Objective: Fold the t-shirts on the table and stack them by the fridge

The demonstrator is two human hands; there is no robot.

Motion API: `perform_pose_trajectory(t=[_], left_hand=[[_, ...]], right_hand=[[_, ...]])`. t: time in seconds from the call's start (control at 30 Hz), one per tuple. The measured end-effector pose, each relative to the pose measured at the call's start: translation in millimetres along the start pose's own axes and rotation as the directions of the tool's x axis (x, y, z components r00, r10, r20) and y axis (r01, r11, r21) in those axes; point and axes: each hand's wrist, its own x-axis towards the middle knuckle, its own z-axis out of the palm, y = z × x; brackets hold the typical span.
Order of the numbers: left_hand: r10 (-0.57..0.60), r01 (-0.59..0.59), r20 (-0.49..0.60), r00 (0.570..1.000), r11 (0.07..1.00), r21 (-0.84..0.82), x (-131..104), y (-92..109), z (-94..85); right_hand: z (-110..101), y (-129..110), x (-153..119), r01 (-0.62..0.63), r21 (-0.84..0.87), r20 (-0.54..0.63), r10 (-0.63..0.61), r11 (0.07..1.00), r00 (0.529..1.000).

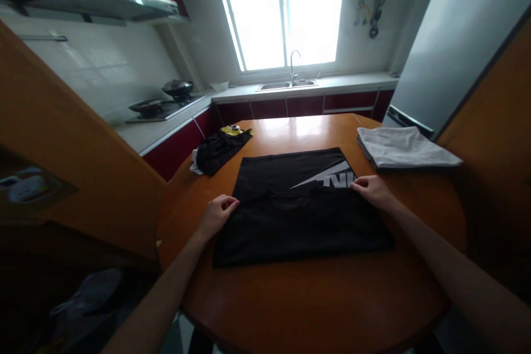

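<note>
A black shirt [298, 227] lies on the wooden table [315, 298], its near part folded over so that a layer edge runs across the middle. Grey lettering and a pointed grey stripe show on the far part, partly covered by the fold. My left hand [218, 213] pinches the left end of the folded edge between thumb and fingers. At the right end of that edge, beside the lettering, my right hand [373, 189] pinches the cloth in the same way.
A crumpled black and yellow garment [219, 149] lies at the table's back left. Folded grey-white cloths [406, 146] are stacked at the back right. Beyond are a counter with a sink [286, 86], a stove with a pan [178, 88] and a fridge [448, 38].
</note>
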Motion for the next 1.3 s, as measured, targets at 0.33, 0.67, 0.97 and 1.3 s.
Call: perform_pose_trajectory(t=[0.33, 0.67, 0.97, 1.3], left_hand=[[0.08, -0.077, -0.109, 0.991, 0.997, 0.031, 0, 11, -1.4], [0.094, -0.087, -0.087, 0.992, 0.993, 0.08, -1, 7, 1.9], [0.33, -0.368, 0.182, 0.926, 0.896, 0.25, -42, 72, 25.7], [0.229, -0.322, 0.279, 0.932, 0.877, 0.357, -52, 70, 45.5]], right_hand=[[-5, -4, -4, 0.066, 0.083, -0.125, -0.055, 0.994, 0.991], [3, -1, -5, 0.057, -0.096, -0.112, -0.068, 0.994, 0.991], [34, -68, -62, 0.406, -0.291, -0.052, -0.438, 0.866, 0.897], [61, -50, -63, 0.281, -0.424, 0.198, -0.215, 0.861, 0.957]])
